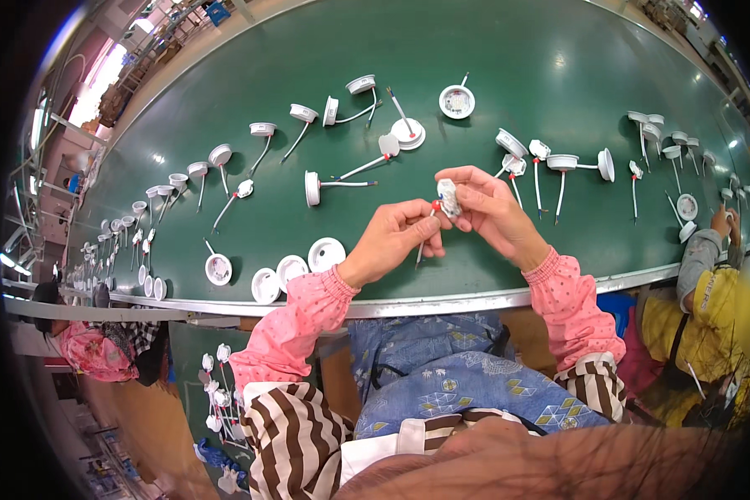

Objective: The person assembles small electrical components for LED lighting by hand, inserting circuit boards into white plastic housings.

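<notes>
Just past the table's near edge, both hands meet at a small white lamp module [449, 198] with a red collar and a short white cable. My left hand [396, 242] is closed, its thumb and fingers pinching the cable by the collar. On the other side, my right hand [500, 212] grips the module's edge between thumb and fingers. Left of my left hand lie white round lamp housings [326, 255]. Beyond the hands, a flat white module [389, 145] with a red collar and cable lies against a round white lamp [408, 133].
Many round white lamps with cables [312, 188] are scattered over the green table [508, 75], left and right. A metal rim [475, 298] runs along its near edge. More modules [217, 400] stand at lower left. A co-worker in yellow [700, 325] works at the right.
</notes>
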A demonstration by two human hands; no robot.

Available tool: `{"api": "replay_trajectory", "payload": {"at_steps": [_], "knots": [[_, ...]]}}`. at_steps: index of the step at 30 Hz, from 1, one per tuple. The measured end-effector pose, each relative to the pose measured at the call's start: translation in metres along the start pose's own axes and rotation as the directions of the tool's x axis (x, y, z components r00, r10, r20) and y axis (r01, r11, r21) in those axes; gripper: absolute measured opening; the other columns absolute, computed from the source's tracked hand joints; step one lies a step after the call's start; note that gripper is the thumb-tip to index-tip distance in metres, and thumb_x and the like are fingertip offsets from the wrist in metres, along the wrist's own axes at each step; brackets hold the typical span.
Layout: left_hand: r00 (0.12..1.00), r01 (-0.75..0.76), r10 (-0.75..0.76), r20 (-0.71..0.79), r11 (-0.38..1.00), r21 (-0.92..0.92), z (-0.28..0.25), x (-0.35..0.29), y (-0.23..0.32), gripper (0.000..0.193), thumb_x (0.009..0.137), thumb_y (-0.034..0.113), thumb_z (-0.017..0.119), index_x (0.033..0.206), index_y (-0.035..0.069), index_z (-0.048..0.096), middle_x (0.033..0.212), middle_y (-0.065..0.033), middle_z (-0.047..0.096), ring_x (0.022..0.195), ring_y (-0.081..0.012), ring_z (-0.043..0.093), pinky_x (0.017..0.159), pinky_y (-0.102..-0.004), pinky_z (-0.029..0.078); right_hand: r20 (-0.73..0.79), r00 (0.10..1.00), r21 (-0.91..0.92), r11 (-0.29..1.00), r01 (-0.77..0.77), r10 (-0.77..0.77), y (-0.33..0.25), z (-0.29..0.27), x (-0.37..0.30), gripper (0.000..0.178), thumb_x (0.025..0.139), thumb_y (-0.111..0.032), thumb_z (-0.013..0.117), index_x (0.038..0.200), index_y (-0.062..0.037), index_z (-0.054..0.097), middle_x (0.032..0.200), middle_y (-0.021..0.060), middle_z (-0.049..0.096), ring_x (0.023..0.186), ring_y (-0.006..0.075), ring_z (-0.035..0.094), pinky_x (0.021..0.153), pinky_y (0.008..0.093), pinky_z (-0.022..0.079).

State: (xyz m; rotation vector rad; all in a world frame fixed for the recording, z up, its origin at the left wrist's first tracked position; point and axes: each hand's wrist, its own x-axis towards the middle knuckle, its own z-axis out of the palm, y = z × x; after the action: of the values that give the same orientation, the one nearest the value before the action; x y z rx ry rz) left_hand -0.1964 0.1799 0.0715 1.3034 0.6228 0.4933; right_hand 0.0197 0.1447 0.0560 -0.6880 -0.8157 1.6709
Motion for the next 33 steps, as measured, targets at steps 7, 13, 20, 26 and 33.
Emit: {"api": "replay_trajectory", "payload": {"at_steps": [7,13,20,26,33], "knots": [[0.769,-0.395,0.596,0.232,0.156,0.905,0.012,-0.037,-0.004,0.017,0.086,0.003,0.065,0.103,0.003,0.067,0.074,-0.0047,0.058,0.068,-0.0198,0.058,0.065,-0.0345,0.047,0.053,0.971,0.138,0.961,-0.24,0.235,0.008,0.021,-0.043,0.024,0.097,-0.015,0.067,0.111,0.0024,0.059,0.083,0.0067,0.061,0.06,0.0099,0.052,0.051,0.0234,0.042],[0.737,-0.375,0.654,0.172,0.183,0.909,0.02,-0.066,-0.023,0.024,0.079,-0.005,0.068,0.101,0.003,0.067,0.077,-0.01,0.06,0.067,-0.0284,0.058,0.061,-0.0384,0.046,0.138,0.963,0.215,0.942,-0.258,0.232,0.04,0.026,-0.062,0.025,0.097,-0.016,0.066,0.116,-0.001,0.059,0.101,0.0074,0.064,0.082,0.0125,0.06,0.067,0.0252,0.049],[0.866,-0.296,0.5,0.012,0.494,0.818,0.04,-0.089,-0.02,0.012,0.087,0.0,0.066,0.099,0.001,0.067,0.081,-0.0135,0.064,0.069,-0.032,0.063,0.062,-0.0403,0.049,0.381,0.867,-0.826,0.302,0.475,-0.322,0.029,0.06,-0.071,0.026,0.08,-0.023,0.077,0.099,-0.0103,0.065,0.1,0.0051,0.063,0.1,0.0254,0.057,0.09,0.0372,0.038],[0.966,-0.133,0.246,-0.081,0.738,0.661,0.031,-0.109,-0.005,0.009,0.092,0.005,0.065,0.095,-0.002,0.069,0.076,-0.0112,0.066,0.064,-0.0202,0.063,0.059,-0.0322,0.048,0.378,0.903,-0.829,0.36,0.428,-0.205,0.027,0.057,-0.075,0.014,0.079,-0.016,0.075,0.085,-0.0088,0.064,0.082,0.0006,0.063,0.086,0.0209,0.061,0.086,0.0358,0.04],[0.993,-0.074,0.113,-0.017,0.751,0.657,0.023,-0.109,-0.013,0.01,0.093,0.006,0.065,0.096,-0.001,0.071,0.073,-0.0087,0.065,0.062,-0.0161,0.062,0.057,-0.0299,0.047,0.162,0.984,-0.661,0.732,0.167,-0.079,0.027,0.033,-0.087,0.01,0.079,-0.006,0.077,0.083,-0.0046,0.067,0.085,0.0035,0.067,0.084,0.0154,0.062,0.081,0.0317,0.045]]}}
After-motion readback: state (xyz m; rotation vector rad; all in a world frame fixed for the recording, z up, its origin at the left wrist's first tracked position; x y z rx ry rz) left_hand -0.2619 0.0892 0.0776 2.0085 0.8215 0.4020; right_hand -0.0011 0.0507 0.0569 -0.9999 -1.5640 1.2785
